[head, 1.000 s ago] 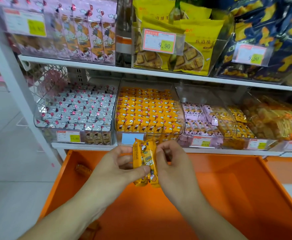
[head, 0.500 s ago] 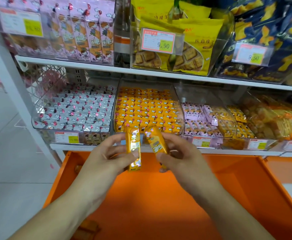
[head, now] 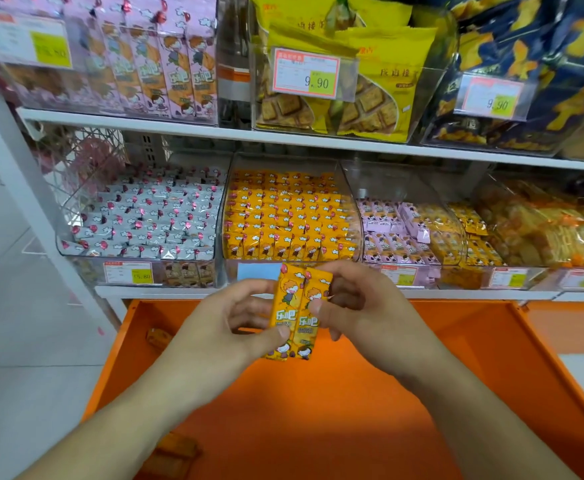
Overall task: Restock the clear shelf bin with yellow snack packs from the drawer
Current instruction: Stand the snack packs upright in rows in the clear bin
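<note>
Two yellow snack packs (head: 295, 315) stand upright side by side, long edges touching, held above the open orange drawer (head: 512, 368) and just in front of the shelf edge (head: 166, 292). Each is a slim glossy wrapper printed with a cartoon child, a red balloon at the top, white clouds and bold white characters on a green patch at mid-height. The left hand (head: 221, 327) grips the left pack, thumb pressed on its lower front and fingers (head: 249, 303) curled behind. The right hand (head: 360, 313) pinches the right pack, thumb on its front and curled fingers behind. Directly behind them sits the clear shelf bin (head: 289, 161), packed with neat rows of the same yellow packs, between a bin of white-and-pink packs (head: 145, 220) and a bin of lilac packs (head: 394, 223).

Half a second ago the two packs were apart and tilted away from each other, one in each hand; now they are brought together, straightened and aligned, printed faces turned toward the camera, and the hands are closer to one another.
</note>
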A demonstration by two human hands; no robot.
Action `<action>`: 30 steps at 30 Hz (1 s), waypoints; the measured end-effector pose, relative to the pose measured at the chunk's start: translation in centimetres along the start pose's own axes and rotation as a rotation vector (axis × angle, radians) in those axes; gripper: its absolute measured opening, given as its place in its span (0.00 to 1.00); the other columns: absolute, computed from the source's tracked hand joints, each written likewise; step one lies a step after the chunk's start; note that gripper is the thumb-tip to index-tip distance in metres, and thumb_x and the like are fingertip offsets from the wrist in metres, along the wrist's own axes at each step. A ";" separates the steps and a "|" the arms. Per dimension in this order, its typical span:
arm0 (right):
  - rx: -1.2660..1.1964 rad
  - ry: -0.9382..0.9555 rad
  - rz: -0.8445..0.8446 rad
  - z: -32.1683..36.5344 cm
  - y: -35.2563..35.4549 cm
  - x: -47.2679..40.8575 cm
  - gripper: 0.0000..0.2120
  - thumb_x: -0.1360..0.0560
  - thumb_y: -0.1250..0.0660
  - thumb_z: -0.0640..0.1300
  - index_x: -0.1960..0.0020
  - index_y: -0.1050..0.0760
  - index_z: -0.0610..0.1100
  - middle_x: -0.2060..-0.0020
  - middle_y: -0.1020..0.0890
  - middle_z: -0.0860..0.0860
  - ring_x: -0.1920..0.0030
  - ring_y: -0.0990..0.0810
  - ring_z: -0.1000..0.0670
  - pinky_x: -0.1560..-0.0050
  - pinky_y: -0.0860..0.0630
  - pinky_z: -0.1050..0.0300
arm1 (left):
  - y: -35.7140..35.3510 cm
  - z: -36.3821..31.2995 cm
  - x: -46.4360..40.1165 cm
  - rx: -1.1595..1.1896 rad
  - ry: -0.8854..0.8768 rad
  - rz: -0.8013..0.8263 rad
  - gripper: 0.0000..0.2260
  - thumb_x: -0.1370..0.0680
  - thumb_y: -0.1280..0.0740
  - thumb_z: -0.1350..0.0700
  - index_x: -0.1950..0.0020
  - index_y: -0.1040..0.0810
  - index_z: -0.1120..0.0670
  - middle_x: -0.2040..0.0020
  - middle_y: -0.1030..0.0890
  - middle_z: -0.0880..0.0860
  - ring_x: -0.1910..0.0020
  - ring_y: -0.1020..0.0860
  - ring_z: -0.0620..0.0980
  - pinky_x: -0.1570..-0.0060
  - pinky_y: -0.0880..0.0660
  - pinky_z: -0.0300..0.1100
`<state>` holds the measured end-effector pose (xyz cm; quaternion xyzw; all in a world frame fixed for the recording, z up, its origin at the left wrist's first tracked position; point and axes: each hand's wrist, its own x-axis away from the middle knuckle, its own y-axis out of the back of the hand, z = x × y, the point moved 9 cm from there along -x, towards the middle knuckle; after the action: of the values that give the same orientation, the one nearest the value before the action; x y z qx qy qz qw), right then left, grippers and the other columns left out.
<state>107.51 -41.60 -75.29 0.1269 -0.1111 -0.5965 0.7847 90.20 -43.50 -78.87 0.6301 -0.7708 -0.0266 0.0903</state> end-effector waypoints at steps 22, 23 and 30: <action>0.476 0.098 -0.273 -0.9 6.9 -10.8 0.19 0.21 0.26 0.46 0.35 0.26 0.61 0.58 0.19 0.54 0.59 0.18 0.53 0.54 0.16 0.44 | 2.8 -2.4 -13.7 -0.365 -0.225 -0.222 0.18 0.26 0.21 0.53 0.44 0.25 0.37 0.55 0.15 0.47 0.56 0.16 0.48 0.50 0.18 0.53; 0.520 0.106 -0.271 -1.2 6.9 -11.1 0.19 0.21 0.27 0.47 0.34 0.26 0.60 0.57 0.20 0.55 0.58 0.20 0.55 0.54 0.17 0.47 | 2.5 -1.7 -14.2 -0.388 -0.214 -0.211 0.18 0.26 0.21 0.52 0.44 0.25 0.37 0.55 0.15 0.46 0.56 0.16 0.48 0.50 0.18 0.53; 0.564 0.127 -0.277 -1.9 7.6 -12.2 0.17 0.22 0.25 0.47 0.37 0.23 0.61 0.51 0.20 0.54 0.56 0.21 0.56 0.60 0.23 0.59 | 1.1 -0.7 -15.1 -0.572 -0.200 -0.220 0.18 0.24 0.23 0.48 0.39 0.26 0.38 0.57 0.17 0.39 0.57 0.18 0.38 0.57 0.26 0.33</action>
<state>111.84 -27.77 -74.88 0.3901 -0.2045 -0.6343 0.6353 92.14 -28.46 -79.64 0.6531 -0.6644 -0.3134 0.1840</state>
